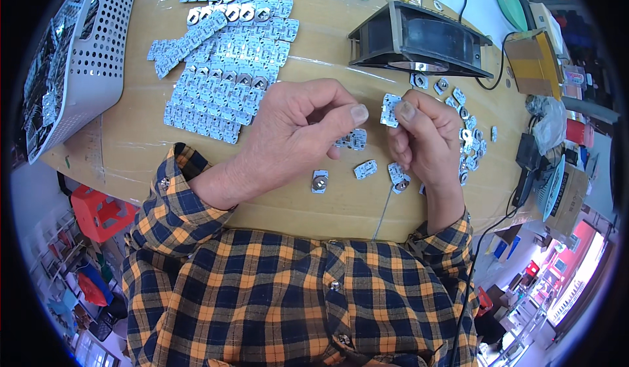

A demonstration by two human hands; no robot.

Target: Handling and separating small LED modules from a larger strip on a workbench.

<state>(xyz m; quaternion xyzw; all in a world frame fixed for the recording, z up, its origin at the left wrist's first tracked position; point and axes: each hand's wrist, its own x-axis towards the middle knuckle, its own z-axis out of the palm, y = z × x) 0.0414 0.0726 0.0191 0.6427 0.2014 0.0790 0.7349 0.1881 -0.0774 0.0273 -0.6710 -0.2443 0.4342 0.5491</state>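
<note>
Right hand [429,130] pinching, a circuit board [390,111] is being held; whether the left hand [298,128] is gripping cannot be told.

Light bright, fairly even across table [354,218]. Thin white glints along clear tape [344,69]. Soft shading inside the curled left hand [295,131]. Whitish-violet glare, washed out, at lower right. Wide-lens distortion: basket [98,59] leans and bends near the dark, blue-fringed rim. Shirt [262,288] checks crisp; far clutter soft.
</note>
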